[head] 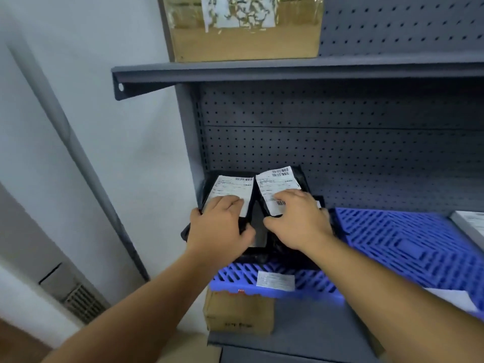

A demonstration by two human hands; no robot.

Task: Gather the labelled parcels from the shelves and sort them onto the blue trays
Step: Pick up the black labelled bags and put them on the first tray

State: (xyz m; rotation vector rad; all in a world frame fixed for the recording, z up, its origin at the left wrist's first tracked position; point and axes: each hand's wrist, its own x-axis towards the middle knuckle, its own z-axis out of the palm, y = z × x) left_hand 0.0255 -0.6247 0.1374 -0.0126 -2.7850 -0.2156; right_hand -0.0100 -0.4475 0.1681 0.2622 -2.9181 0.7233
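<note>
Two black parcels with white barcode labels lie side by side on a blue tray (277, 280) at the left end of the grey shelf. My left hand (221, 226) grips the left parcel (230, 187), fingers on its label and thumb at its left edge. My right hand (298, 222) grips the right parcel (277, 179), fingers spread over its label, thumb curled at its near left side. The near ends of both parcels are hidden under my hands.
A second blue tray (408, 239) lies to the right with a white-labelled parcel (471, 221) at its far edge. A brown box (238, 313) stands on the shelf below. A taped cardboard box (243, 30) sits on the upper shelf (288, 70). A wall and pipe are left.
</note>
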